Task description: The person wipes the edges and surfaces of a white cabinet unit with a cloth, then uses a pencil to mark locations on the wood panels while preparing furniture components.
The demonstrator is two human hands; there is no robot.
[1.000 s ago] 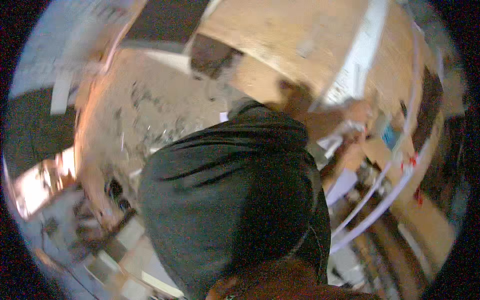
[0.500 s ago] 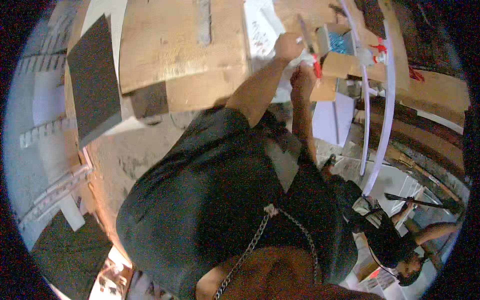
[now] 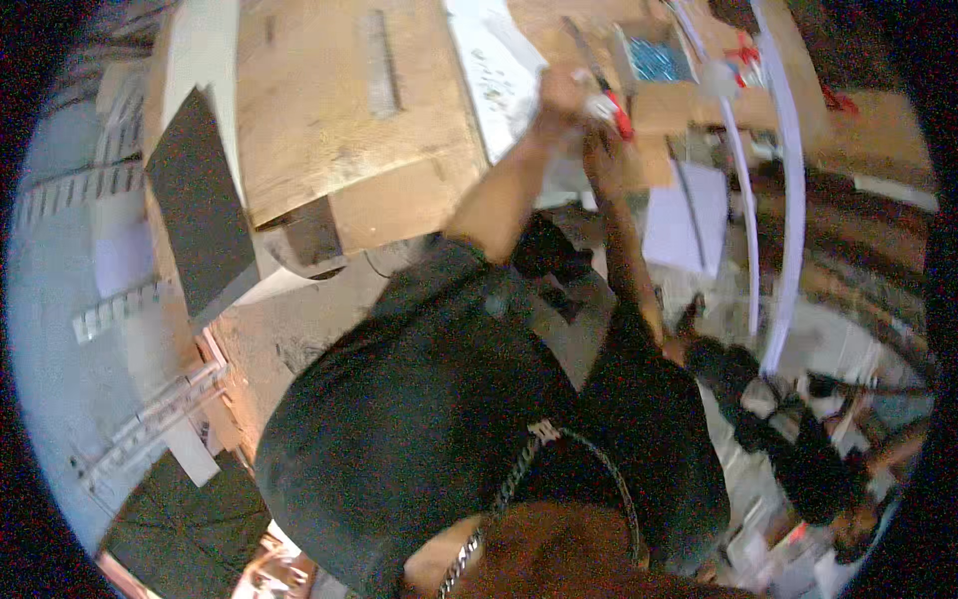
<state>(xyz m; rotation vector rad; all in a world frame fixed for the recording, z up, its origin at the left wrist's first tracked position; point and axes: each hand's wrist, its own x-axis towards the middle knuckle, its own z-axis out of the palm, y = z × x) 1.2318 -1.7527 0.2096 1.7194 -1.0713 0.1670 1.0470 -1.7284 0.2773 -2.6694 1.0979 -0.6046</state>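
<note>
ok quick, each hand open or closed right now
Left hand: near something white; open or closed cannot be told.
Right hand: blurred, cannot be told.

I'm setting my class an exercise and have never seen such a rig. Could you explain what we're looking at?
There is no machine here: a person works with two bare hands. The view comes from the left of two wide fisheye cameras worn on the head, looking down, so straight edges bend near the rim.

The left hand and right hand are close together around a small whitish item; blur hides what it is and how each hand grips it. Beside them is a slim dark tool with a red handle.

On the light-brown wooden surface lies a long white sheet with dark marks. To the right of the hands, an open brown cardboard box holds bright blue contents.
</note>
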